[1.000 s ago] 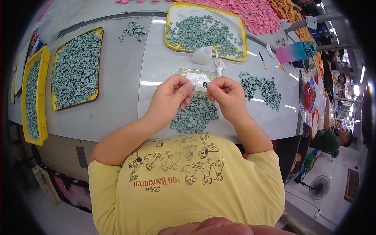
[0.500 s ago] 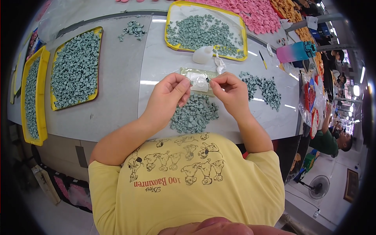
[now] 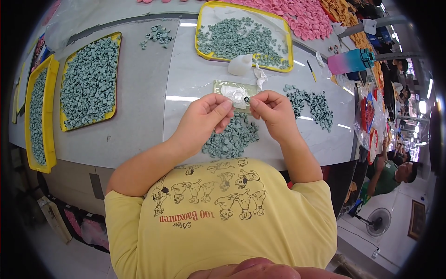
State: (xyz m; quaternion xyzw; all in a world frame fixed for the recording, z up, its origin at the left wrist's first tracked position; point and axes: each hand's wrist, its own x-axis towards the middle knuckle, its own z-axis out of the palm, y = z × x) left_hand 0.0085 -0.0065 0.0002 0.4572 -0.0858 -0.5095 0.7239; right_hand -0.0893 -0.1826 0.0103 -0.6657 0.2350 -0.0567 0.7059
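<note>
Above a pile of grey-green pieces (image 3: pixel 231 138), the left hand (image 3: pixel 203 118) and right hand (image 3: pixel 273 113) pinch a small clear part (image 3: pixel 238 96) together, fingertips meeting to steady it for close work

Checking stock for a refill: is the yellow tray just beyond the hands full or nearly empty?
Partly full: grey-green pieces cover much of the yellow tray, with bare patches of its floor showing.

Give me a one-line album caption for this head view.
Two hands, left hand and right hand, pinch a small clear piece above a grey-green pile.
</note>
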